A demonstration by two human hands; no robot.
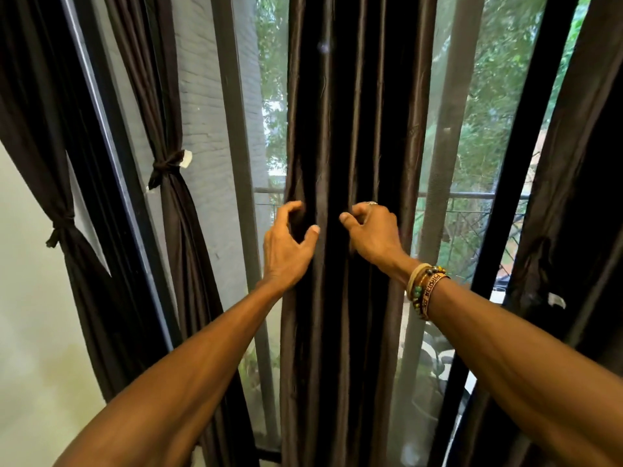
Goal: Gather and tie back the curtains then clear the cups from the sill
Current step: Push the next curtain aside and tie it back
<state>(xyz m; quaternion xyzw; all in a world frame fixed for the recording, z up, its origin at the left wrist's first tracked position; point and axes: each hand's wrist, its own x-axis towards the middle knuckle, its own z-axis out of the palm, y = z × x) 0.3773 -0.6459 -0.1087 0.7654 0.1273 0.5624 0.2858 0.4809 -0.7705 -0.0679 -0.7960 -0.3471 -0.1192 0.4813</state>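
**Two hands bunch up the middle curtain**

Head view: The middle curtain [354,129] hangs loose and straight down in front of the window [482,136]. It is the one in hand now.

The left hand [286,244] is on its left side. The fingers are curled round a fold and the thumb sits on the front, so the hand is about half closed on the cloth. The right hand [374,234], the one with bracelets [426,288] on the wrist, is just beside it. Its fingers are bent into the folds and its thumb points at the other hand. I think both hands hold the cloth at the same height so they can squeeze it into one bunch, at about the height where a tie would go.

Two tied curtains [175,203] hang on the left. Each is pinched in by a dark tie [165,165], which keeps it off the glass. The right curtain [556,230] looks gathered too, but I cannot see a tie on it.

No cups and no sill show here, so I think that job comes later.
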